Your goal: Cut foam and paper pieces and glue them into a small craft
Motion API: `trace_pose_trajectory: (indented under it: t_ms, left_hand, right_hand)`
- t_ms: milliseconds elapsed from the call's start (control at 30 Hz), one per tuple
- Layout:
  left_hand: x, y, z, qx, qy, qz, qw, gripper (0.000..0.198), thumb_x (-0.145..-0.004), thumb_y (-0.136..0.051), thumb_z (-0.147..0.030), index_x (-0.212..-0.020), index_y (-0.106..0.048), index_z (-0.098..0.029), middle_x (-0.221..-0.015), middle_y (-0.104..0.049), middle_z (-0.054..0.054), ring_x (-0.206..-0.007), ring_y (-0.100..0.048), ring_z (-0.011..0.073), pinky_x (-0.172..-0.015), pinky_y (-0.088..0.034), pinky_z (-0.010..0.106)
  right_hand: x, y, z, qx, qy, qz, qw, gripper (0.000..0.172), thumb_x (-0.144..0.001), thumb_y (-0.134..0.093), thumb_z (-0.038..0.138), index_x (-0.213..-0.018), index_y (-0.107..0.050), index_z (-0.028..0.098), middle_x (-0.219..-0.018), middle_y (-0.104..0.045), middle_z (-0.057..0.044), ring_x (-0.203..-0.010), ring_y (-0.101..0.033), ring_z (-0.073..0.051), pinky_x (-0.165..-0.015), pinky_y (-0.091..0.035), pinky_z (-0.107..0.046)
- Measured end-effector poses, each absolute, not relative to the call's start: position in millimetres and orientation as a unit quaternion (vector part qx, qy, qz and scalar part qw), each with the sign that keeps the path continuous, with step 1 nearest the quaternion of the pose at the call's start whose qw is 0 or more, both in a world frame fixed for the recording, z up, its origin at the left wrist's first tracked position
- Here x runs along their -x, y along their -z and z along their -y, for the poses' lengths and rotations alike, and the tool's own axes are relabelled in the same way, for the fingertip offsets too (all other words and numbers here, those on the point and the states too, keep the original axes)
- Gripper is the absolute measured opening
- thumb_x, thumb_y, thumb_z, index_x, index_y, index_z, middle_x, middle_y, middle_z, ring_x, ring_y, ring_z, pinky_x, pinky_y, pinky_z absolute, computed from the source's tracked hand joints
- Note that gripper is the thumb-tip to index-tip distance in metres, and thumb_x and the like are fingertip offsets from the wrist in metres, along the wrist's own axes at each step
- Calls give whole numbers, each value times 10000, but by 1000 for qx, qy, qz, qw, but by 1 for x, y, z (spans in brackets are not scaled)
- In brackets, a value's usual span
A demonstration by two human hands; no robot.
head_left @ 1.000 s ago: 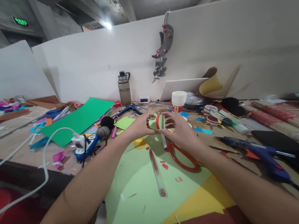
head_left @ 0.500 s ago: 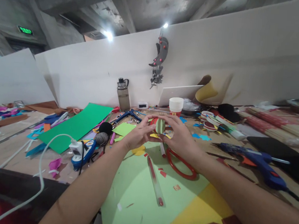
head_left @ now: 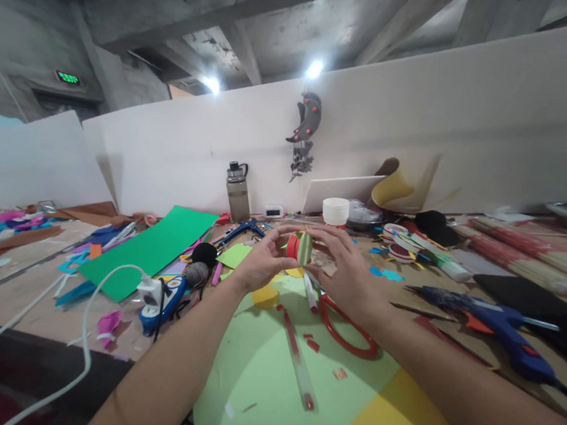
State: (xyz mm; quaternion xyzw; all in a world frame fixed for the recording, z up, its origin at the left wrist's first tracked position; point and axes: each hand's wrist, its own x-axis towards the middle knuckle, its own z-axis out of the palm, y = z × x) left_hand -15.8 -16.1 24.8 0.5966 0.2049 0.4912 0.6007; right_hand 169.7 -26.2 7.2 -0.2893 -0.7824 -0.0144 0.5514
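Disc [head_left: 303,247], red and green, sits between the hands above the sheet's [head_left: 248,372] far end. Left hand [head_left: 266,261] pinches it; right hand's [head_left: 346,269] fingers curve alongside, contact unclear. Probably light, crushable; best gripped lightly by the rim.

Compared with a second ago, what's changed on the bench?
The small red and green piece has turned: its red band, earlier toward the right, is now on its left, a green face on the right. The left hand still holds it; whether the right hand touches it is unclear. The scene sits lower in view, as the camera tilted up. The red pen, glue gun and bottle stay put.
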Motion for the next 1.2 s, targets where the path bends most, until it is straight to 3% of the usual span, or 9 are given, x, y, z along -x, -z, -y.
trace_pose_trajectory:
  t_ms: [167, 300, 400, 533, 867, 1200]
  left_hand:
    - [19, -25, 15, -609, -499, -211, 579, 673, -568, -871, -140, -1175, -613, -272, -1278, -592, 66, -970, -635, 185, -804, -509, 283]
    - [18, -24, 15, -622, -490, -218, 570, 717, -560, -872, -130, -1209, -618, -299, -1360, -542, 63, -1044, -624, 205, -879, -490, 314]
    - [18, -23, 15, -641, -488, -209, 555, 707, -561, -875, -141, -1204, -622, -293, -1352, -548, 68, -1075, -616, 219, -935, -471, 340]
    - [18, -25, 15, -656, -498, -199, 531, 708, -540, -888, -149, -1183, -623, -283, -1351, -542, 76, -1105, -605, 235, -956, -469, 363]
    - [15, -27, 18, -662, -516, -186, 511, 680, -552, -874, -105, -1159, -616, -268, -1307, -565, 65, -1152, -576, 219, -959, -479, 342]
    - [16, -26, 17, -663, -511, -197, 511, 674, -531, -889, -132, -1142, -632, -255, -1287, -594, 82, -1185, -571, 254, -932, -501, 364]
  right_hand:
    - [-170, -11, 31, 283, 6, 800, 530, 596, -825, -656, 132, -1360, -464, 313, -1329, -557, -91, -1263, -514, -272, -1061, -443, -526]
    - [-170, -13, 33, 285, -23, 793, 538, 564, -829, -672, 182, -1344, -485, 319, -1313, -584, -87, -1233, -547, -282, -1000, -496, -522]
    - [-170, -15, 35, 291, -40, 786, 543, 522, -831, -672, 186, -1313, -516, 309, -1279, -608, -86, -1186, -583, -272, -945, -538, -490]
    - [-169, -17, 36, 280, -10, 790, 546, 472, -832, -677, 175, -1270, -552, 295, -1253, -627, -89, -1187, -584, -263, -995, -504, -491]
    - [-170, -15, 36, 279, -2, 793, 541, 611, -832, -669, 155, -1377, -452, 326, -1310, -594, -81, -1213, -569, -261, -985, -514, -484]
    - [-169, -13, 35, 277, 3, 791, 546, 603, -835, -629, 130, -1379, -471, 335, -1303, -554, -94, -1254, -524, -282, -1007, -498, -512]
